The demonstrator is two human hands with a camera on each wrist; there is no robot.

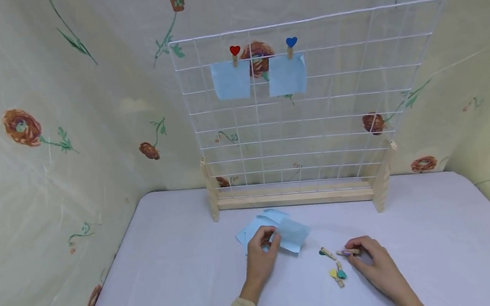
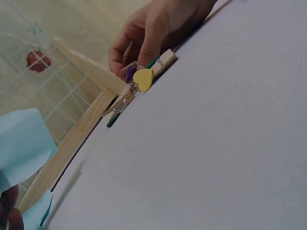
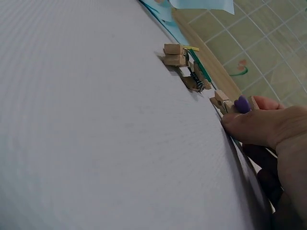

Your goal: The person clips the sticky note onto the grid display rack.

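Observation:
Between thumb and fingers, my left hand pinches a light blue paper square, lifted over several more blue paper squares on the table. My right hand grips a small wooden clothespin with a purple heart, low over the tabletop. Just left of that hand lie other clothespins, one with a yellow heart and others with green hearts. The lower parts of the left fingers are cut off in the left wrist view.
Behind the hands stands a white wire grid in a wooden base. Two blue squares hang near its top, under a red heart clothespin and a blue heart clothespin. Flowered cloth surrounds the white table.

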